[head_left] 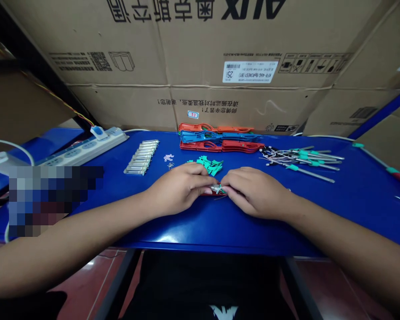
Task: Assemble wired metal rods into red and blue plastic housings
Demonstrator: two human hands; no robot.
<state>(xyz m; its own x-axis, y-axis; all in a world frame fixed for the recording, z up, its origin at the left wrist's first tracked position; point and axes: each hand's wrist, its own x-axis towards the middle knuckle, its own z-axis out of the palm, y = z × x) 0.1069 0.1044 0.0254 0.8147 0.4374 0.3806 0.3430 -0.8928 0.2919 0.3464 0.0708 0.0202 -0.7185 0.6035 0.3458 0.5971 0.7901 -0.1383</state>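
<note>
My left hand (180, 189) and my right hand (253, 191) meet at the middle of the blue table (353, 200). Both are closed in a pinch on one small part (217, 190), metallic with red under it, mostly hidden by my fingers. Just behind my fingertips lies a small heap of green plastic clips (210, 165). Clear glass tubes (142, 156) lie in a row to the left. Metal rods with green sleeves (303, 160) are spread to the right.
Red, blue and orange plastic holders (220, 137) are stacked at the back of the table. A white power strip (83, 149) lies at the left. Large cardboard boxes (193, 66) form a wall behind. A red-handled rod (390, 171) rests at the far right.
</note>
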